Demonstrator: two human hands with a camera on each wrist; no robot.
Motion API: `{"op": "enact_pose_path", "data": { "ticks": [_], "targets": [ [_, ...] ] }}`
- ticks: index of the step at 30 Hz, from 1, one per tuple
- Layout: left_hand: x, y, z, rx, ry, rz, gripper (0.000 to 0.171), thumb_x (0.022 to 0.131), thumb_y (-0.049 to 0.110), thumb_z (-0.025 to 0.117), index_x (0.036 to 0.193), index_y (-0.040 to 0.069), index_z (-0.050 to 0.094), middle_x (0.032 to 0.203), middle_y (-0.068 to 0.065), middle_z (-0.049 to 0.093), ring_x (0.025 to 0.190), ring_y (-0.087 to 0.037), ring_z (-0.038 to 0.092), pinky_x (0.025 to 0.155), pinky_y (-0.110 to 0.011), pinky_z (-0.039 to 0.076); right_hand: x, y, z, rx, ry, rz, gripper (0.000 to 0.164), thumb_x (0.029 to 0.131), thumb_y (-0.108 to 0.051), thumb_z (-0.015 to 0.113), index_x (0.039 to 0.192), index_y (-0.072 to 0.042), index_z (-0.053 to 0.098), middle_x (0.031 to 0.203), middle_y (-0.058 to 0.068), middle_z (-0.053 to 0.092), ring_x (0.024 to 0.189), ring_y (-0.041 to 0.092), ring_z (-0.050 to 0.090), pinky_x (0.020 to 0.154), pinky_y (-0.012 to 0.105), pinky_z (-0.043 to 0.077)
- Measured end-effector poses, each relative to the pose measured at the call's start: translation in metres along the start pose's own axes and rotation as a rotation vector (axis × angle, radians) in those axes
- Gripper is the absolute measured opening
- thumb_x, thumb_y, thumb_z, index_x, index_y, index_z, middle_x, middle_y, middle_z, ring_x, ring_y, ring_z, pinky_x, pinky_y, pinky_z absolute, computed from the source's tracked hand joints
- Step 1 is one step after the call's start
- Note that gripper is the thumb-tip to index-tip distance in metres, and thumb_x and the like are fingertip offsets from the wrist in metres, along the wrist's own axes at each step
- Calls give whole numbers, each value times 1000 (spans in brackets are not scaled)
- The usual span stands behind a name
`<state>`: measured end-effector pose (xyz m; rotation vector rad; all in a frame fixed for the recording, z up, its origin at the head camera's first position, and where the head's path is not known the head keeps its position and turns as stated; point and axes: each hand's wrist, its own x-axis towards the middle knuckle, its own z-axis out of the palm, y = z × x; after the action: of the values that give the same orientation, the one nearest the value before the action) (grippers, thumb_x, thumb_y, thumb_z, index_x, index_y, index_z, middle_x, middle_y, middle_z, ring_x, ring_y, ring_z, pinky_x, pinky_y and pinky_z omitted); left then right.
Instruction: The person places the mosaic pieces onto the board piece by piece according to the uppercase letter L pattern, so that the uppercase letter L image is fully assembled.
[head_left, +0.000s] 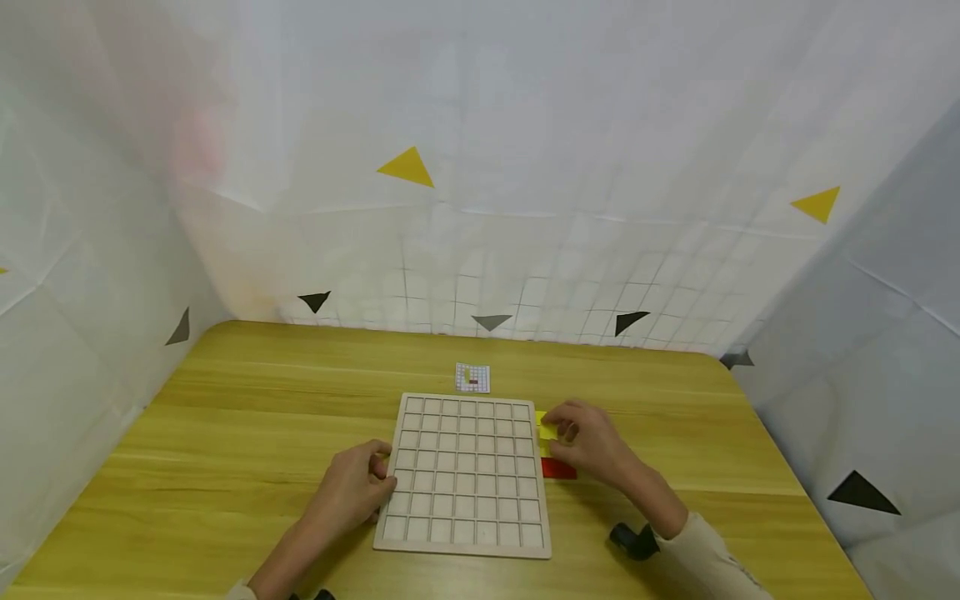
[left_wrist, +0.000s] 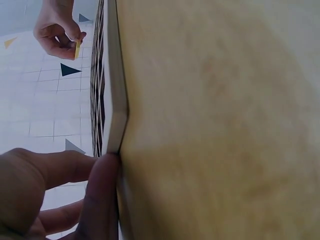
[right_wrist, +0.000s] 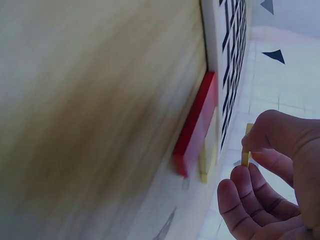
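In the head view, a pale wooden rectangular board with a square grid [head_left: 468, 479] lies on the yellowish wood-grain surface [head_left: 285, 392], about midway between its left and right edges. The left hand [head_left: 348, 483] holds the board's left edge. The right hand [head_left: 592, 442] is just off its right edge, among flat yellow pieces [head_left: 545, 447] and a flat red rectangular piece [head_left: 558, 468]. A small white card printed with a grid and coloured shapes [head_left: 483, 376] lies between the board's far edge and the surface's far edge.

In the left wrist view, the left thumb and index finger are together at the board's edge, near a corner; beyond, the right hand holds up a thin yellow piece [left_wrist: 77, 49].

In the right wrist view, the right thumb and fingers are clamped on that yellow piece, above the surface. The red piece lies against the board's edge, a yellow piece just beside it.
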<state>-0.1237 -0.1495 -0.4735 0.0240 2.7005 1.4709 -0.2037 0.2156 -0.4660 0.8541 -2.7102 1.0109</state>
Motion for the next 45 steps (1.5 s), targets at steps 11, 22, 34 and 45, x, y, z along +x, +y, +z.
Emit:
{"op": "enact_pose_path", "data": {
  "ticks": [11,22,34,45],
  "targets": [
    [-2,1,3,-8,8,2,41,81,-5,73,121,-7,62,82,-5,57,52,-13,57,39,-28,51,13,-17,13,14,-7,-33,29,75,0,82,101,-8,73,94,-1,62,79,15,60,65,28,57],
    [0,2,5,4,16,16,41,80,-5,73,119,-7,62,79,-5,55,49,-12,56,38,-28,51,26,-30,24,56,-36,-47,29,76,1,78,103,-7,73,94,0,61,80,19,60,66,32,58],
    [0,2,5,21,14,6,39,81,-5,74,118,-7,62,80,-5,55,47,-12,55,37,-28,50,36,-40,33,82,-59,-95,29,77,2,76,106,-3,73,95,4,61,80,21,62,66,29,58],
    [-1,3,4,16,19,7,39,80,-5,73,118,-7,63,80,-5,55,48,-12,55,37,-28,50,46,-47,39,79,-74,-73,28,78,2,76,105,-3,73,95,4,60,81,19,61,66,25,56]
  ]
}}
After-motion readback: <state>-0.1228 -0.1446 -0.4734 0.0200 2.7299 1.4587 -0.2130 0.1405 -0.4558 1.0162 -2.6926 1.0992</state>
